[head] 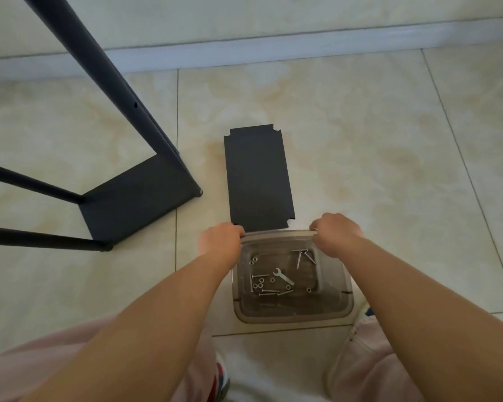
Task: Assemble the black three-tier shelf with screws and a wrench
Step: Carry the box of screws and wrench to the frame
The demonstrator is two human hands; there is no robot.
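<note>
Glossy beige floor tiles [360, 146], pale baseboard [273, 47] behind.

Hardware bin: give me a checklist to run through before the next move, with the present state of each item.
1. Both hands on the bin: ok. The left hand and right hand grip the far rim of the clear bin.
2. Wrench present: ok. The wrench lies inside the bin.
3. Screws and nuts present: ok. Screws and nuts lie loose on the bin's bottom; whether there are enough, cannot tell.
4. Next shelf panel within reach: ok. The loose panel lies flat on the floor just beyond the bin.
5. Frame ready: cannot tell. The partly built frame lies to the left; its joints are unclear.
</note>
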